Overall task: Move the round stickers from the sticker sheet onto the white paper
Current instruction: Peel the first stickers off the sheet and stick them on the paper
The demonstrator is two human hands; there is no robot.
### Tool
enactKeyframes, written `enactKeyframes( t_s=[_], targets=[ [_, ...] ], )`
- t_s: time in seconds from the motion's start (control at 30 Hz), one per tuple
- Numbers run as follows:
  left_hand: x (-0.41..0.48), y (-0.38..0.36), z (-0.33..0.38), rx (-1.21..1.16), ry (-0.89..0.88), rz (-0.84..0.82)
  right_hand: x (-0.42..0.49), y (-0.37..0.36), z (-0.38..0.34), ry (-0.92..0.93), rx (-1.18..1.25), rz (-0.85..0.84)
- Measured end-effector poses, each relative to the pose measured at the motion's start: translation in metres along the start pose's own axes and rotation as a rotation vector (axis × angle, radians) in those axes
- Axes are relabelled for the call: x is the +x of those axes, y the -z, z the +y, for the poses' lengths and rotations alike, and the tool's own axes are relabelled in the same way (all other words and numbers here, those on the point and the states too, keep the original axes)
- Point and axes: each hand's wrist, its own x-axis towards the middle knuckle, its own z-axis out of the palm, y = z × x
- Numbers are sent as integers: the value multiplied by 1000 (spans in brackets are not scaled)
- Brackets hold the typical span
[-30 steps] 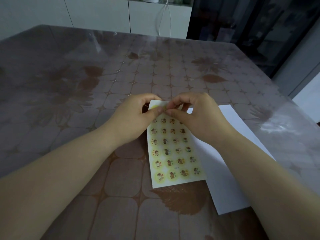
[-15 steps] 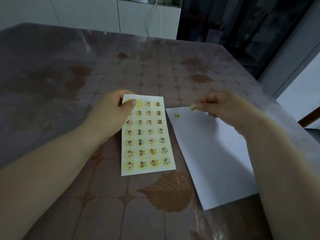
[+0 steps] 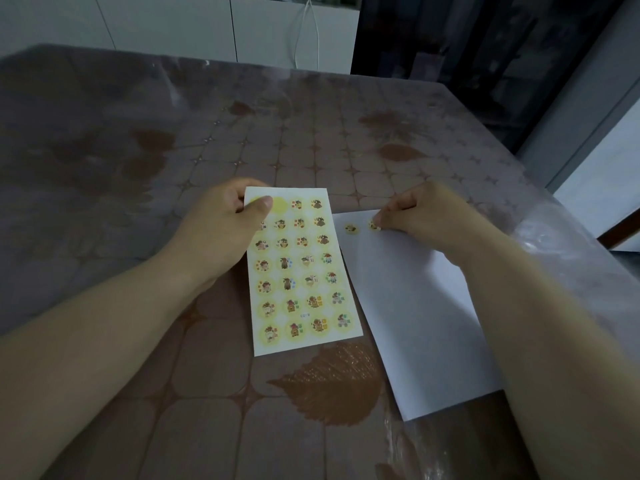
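Two stickers showed at the white paper's (image 3: 415,306) far corner: a placed sticker (image 3: 351,228) lay free, and a second sticker (image 3: 374,225) was pinched by the right hand (image 3: 422,213). At 9 o'clock from the paper, well apart, the left hand (image 3: 225,223) gripped the sticker sheet (image 3: 301,271) by its top corner. Both sheets lay on a glossy brown table (image 3: 173,133) with a leaf print (image 3: 332,386). White cabinets (image 3: 173,26) stood at 12 o'clock and a dark glass door (image 3: 485,46) at 1.
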Motion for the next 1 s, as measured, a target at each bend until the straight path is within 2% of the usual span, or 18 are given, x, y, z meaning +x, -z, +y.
enactKeyframes(
  t_s=[0.27,0.43,0.63,0.83,1.0],
  targets=[
    [-1,-1,0,9,-4,-14,2,3,0,-58,80,-5],
    [-1,-1,0,29,-9,-25,1,-1,1,-42,14,-24],
    [-3,-1,3,61,-47,-38,2,-4,4,58,-108,-43],
    [-7,-7,8,102,-106,-148,-2,-3,0,241,-294,-25],
    [-6,-7,2,255,-181,-78,-4,-1,-2,275,-348,20]
  ],
)
